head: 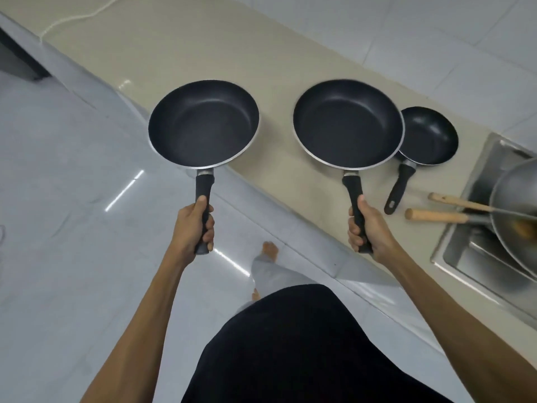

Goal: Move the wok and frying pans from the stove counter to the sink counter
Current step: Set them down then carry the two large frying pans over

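Observation:
My left hand (194, 226) grips the black handle of a black non-stick frying pan (203, 123), held level over the counter's front edge and the floor. My right hand (366, 228) grips the handle of a second, like-sized frying pan (347, 123), held above the beige counter (226, 48). A smaller black frying pan (428, 135) lies on the counter just right of it, its handle pointing toward me. A grey metal wok (514, 210) with a wooden handle (436, 215) rests tilted in the steel sink (476, 181) at the far right.
A second wooden handle (453, 199) sticks out of the sink over the counter. A white cable (75, 17) runs along the counter's far left. White wall tiles rise behind the counter. My legs and bare feet stand on the glossy tiled floor (58, 170).

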Available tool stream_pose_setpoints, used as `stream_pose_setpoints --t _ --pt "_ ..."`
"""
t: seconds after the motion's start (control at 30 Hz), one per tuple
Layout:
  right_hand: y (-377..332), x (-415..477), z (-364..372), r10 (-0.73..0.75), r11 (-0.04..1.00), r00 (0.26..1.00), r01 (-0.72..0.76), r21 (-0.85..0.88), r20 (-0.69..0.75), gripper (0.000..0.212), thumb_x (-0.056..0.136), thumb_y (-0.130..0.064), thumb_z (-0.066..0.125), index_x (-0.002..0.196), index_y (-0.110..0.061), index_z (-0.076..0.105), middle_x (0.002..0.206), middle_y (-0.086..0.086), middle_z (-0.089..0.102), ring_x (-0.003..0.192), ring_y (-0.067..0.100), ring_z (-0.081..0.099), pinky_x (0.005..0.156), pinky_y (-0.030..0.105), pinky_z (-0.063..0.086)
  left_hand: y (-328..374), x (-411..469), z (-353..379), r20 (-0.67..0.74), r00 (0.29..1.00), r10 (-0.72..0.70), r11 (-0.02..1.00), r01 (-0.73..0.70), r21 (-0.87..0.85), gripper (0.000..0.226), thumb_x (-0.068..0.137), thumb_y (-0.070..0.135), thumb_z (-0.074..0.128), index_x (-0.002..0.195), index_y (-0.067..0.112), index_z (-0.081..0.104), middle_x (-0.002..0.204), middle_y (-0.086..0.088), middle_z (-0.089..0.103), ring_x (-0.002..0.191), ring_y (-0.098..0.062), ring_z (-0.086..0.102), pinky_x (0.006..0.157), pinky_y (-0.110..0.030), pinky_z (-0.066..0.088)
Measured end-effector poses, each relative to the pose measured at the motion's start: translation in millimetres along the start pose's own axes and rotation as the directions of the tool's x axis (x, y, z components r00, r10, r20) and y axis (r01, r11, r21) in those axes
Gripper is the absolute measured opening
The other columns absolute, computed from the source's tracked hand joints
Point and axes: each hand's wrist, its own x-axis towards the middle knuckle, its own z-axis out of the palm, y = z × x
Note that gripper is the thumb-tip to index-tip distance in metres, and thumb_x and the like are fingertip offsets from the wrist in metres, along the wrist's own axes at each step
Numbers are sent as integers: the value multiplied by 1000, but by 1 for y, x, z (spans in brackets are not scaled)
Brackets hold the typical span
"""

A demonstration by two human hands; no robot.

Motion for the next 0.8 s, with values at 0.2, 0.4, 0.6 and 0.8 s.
stream_pose_setpoints --t 0.2,0.4,0.6,0.8 --pt "-21 23 42 -45 997 993 51 51 -112 52 104 -63 38 86 -16 50 49 0 44 33 16 36 35 24 35 54 83 -9 152 988 9 997 -20 71 39 105 45 45 88 11 55 52 1 44 33 -14 35 33 -24 38" --pt "-44 35 79 -20 989 981 47 137 -195 52 102 -65 40 85 -17 49 50 -1 44 34 16 36 35 24 36 100 138 -27 290 956 39 986 -84 144 40 105 44 45 86 10 54 51 1 44 33 -14 35 32 -24 38" --pt "-51 44 127 19 977 956 45 209 -293 54 99 -68 43 86 -16 51 52 1 44 35 17 36 38 24 34 144 205 -34 388 921 2 970 -96 223 39 106 40 44 88 7 53 49 0 45 31 -14 35 31 -23 38" --pt "-57 53 199 43 941 909 102 321 -416 50 104 -60 42 82 -16 51 53 2 44 37 18 37 37 26 36 186 281 -46 531 847 -18 947 -156 281 39 106 40 44 89 7 54 49 1 45 31 -15 35 30 -24 38"
